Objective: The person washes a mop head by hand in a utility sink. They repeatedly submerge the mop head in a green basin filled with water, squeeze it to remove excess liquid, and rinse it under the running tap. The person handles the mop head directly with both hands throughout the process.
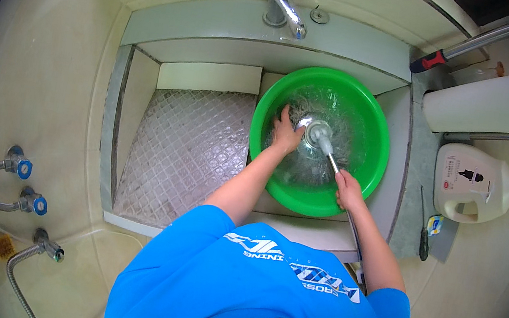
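Note:
A green plastic basin holds water and the wet, greyish strands of a mop. The mop's round head plate lies in the middle, with a pale joint leading to a metal handle. My right hand is closed around that handle at the basin's near rim. The handle runs back under my right forearm. Inside the basin, my left hand rests at the left of the mop head, fingers spread, thumb beside the plate. Some fingertips are hard to make out among the wet strands.
The basin sits in the right part of a tiled sink with a ribbed washing slope at left. A chrome faucet stands behind. On the right are a detergent jug, a screwdriver and a red-and-black-handled tool.

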{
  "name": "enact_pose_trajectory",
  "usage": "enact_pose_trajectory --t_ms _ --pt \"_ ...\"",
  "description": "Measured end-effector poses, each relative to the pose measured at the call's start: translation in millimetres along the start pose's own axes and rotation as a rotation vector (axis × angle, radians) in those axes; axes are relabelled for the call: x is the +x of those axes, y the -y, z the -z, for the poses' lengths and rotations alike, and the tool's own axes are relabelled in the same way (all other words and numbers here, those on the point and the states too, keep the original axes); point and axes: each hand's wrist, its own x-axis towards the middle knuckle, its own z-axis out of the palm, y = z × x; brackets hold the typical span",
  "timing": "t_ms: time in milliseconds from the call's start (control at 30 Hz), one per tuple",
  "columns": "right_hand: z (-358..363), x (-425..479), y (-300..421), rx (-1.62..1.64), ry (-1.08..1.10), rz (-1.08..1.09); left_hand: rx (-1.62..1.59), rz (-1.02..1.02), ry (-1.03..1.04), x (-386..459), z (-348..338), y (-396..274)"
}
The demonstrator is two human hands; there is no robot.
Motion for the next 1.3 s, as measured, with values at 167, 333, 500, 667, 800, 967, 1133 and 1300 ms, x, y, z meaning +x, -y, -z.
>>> enact_pose_trajectory --t_ms 167,333,500,667,800,967,1133,1300 --pt "-7.4 6.8 6.3 -0.042 -0.03 0.131 -0.423 0.257 0.09 19.6 -8.8 21.9" --pt "0.6 -39.1 19.7 0.117 0.101 0.033 -0.933 0.616 0.252 12.9 11.3 -4.7" --pt "5.5 -74.7 10.2 0.225 0.158 0.127 -1.312 0.513 0.66 -0.9 30.9 -29.7" --pt "9.9 -80.5 14.6 0.271 0.141 0.037 -1.356 0.354 0.588 19.4 13.1 -4.9" --pt "13.3 -65.8 6.8 0.206 0.146 -0.075 -0.618 -0.026 0.005 18.3 4.9 0.9" --pt "5.4 -29.5 1.7 0.051 -0.003 -0.103 0.038 -0.237 -0.051 -1.9 6.1 -0.7" --pt "-8.1 14.6 8.8 -0.107 -0.107 0.097 -0.149 -0.008 -0.096 8.1 -7.1 11.9" --pt "-4.7 -14.4 13.8 0.016 0.014 0.159 -0.646 0.406 0.092 27.5 -4.4 21.9"
